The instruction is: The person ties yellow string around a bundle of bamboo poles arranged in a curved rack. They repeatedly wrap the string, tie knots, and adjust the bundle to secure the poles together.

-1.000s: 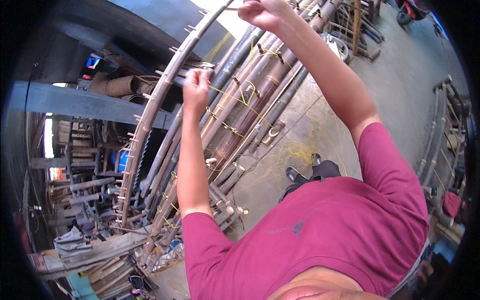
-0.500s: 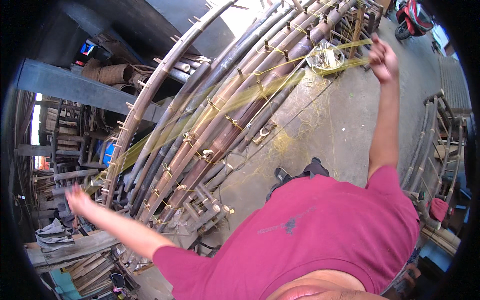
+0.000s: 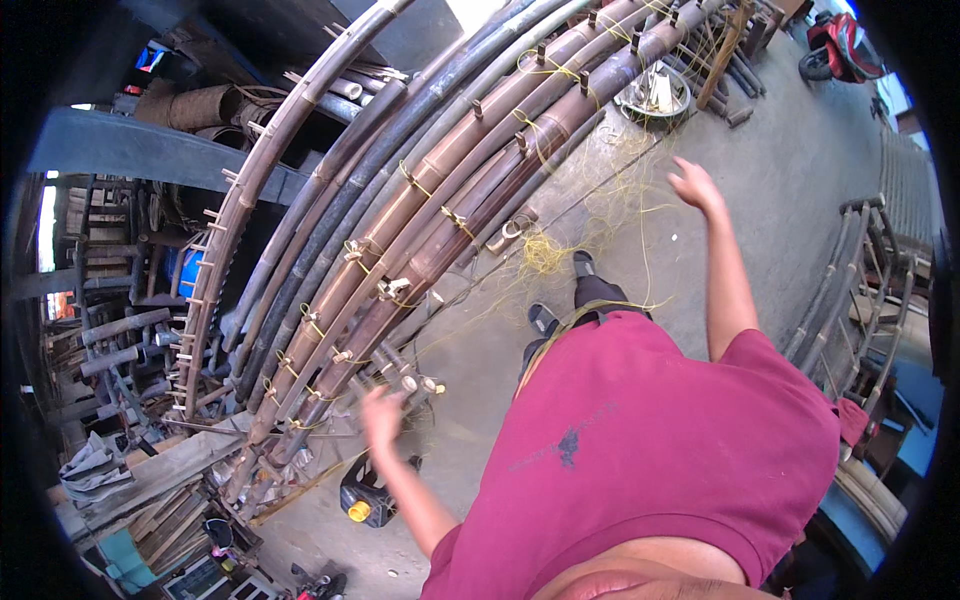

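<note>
My right hand (image 3: 695,187) is held out over the concrete floor, its fingers apart, with nothing seen in it. Low on the left, my left hand (image 3: 381,416) is smeared by motion beside the short bamboo stool-like frame (image 3: 408,384); its fingers cannot be made out. Long brown bamboo poles (image 3: 440,165) with pegs and yellow ties lie side by side in front of me, apart from both hands. Yellow strands (image 3: 560,330) hang at my waist, below my shirt. A loose tangle of yellow strands (image 3: 540,256) lies on the floor near my feet.
A round basin (image 3: 654,98) of pale offcuts stands by the poles' far end. A black jug with a yellow cap (image 3: 368,503) sits at lower left. Bamboo frames (image 3: 850,290) lean on the right; a red motorcycle (image 3: 838,48) is parked at far right.
The yellow strands stretched wide between my hands are no longer there; some now hang at my waist. Both hands have come inward and lower, and my right hand's fingers have opened.
</note>
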